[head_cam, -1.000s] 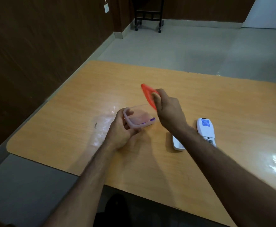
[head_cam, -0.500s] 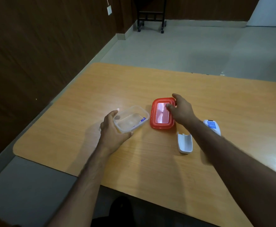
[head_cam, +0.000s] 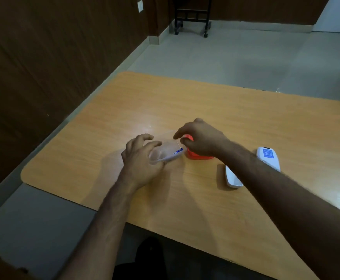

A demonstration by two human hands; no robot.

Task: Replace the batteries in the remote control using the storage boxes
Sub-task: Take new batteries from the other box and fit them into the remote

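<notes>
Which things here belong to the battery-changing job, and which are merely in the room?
Part of the job:
clear storage box, held by the left hand
red lid, under the right hand
remote control
white battery cover

Merely there:
wooden table
black wheeled stand
wall socket

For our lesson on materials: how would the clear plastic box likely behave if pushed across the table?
The clear box looks thin-walled and nearly empty, so probably light. On the glossy table it would likely slide easily. Low and flat-bottomed, it seems unlikely to tip.
</notes>
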